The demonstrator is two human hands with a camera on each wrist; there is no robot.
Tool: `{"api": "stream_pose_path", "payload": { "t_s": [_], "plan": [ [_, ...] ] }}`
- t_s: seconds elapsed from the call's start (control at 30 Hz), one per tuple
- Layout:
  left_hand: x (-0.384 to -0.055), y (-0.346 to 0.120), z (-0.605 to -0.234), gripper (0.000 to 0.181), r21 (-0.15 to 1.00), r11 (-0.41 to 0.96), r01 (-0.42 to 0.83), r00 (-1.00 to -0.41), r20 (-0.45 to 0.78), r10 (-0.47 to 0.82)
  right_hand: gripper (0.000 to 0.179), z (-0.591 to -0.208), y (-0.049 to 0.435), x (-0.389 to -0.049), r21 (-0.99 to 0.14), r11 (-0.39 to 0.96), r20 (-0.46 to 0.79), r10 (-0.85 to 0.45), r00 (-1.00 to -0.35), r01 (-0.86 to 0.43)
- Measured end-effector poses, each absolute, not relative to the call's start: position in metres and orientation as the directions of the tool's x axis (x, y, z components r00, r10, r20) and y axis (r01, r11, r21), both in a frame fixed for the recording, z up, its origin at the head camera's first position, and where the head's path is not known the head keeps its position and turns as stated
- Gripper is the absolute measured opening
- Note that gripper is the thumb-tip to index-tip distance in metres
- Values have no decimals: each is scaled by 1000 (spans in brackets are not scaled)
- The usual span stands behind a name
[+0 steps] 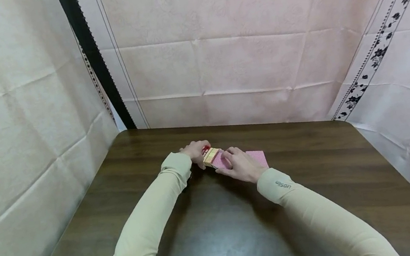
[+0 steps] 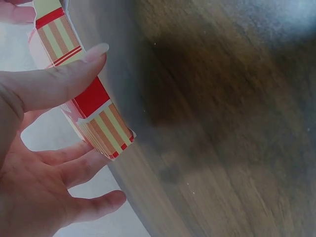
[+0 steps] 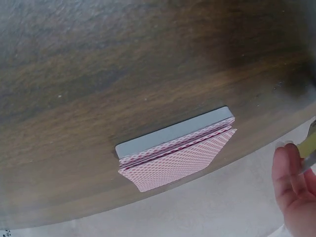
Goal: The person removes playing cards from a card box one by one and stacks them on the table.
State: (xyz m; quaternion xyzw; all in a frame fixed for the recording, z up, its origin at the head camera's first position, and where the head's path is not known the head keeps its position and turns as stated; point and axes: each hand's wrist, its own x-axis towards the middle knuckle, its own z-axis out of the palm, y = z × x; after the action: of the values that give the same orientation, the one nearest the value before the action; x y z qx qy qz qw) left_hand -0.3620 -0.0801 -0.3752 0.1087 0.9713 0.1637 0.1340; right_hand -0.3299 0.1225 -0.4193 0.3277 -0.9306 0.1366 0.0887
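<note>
My left hand (image 1: 193, 151) grips a card box (image 2: 95, 101) with red and cream stripes, its thumb across the narrow side and two fingers behind. At the box's other end, my right hand (image 1: 245, 167) has its thumb and fingers around a pink-patterned part in the head view. The right wrist view has those fingertips (image 3: 282, 165) beside a yellow flap (image 3: 308, 145). A deck of playing cards (image 3: 177, 170) with pink-and-white backs lies on the table, its upper part skewed from the rest. The head view shows the deck just right of my right hand, which partly covers it.
The dark wooden table (image 1: 212, 233) has its far edge a little beyond both hands. Pale cloth hangs (image 1: 239, 65) rise behind and on both sides, with a black strip (image 1: 95, 56) at the far left corner.
</note>
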Motion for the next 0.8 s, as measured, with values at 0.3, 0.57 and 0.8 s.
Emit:
{"api": "stream_pose_path", "payload": {
  "t_s": [0.3,0.57,0.8],
  "plan": [
    [-371,-86,-380,78,340,931,135,-949,-225,219,47,-418,129,-331,-124,742,276,-612,-741,-659],
    [-375,-91,-388,77,345,933,104,-949,-245,196,58,-424,142,-329,-117,749,281,-605,-745,-652],
    [-375,-92,-387,80,350,932,91,-947,-260,190,65,-429,157,-331,-86,869,286,-447,-847,-488]
  ]
}}
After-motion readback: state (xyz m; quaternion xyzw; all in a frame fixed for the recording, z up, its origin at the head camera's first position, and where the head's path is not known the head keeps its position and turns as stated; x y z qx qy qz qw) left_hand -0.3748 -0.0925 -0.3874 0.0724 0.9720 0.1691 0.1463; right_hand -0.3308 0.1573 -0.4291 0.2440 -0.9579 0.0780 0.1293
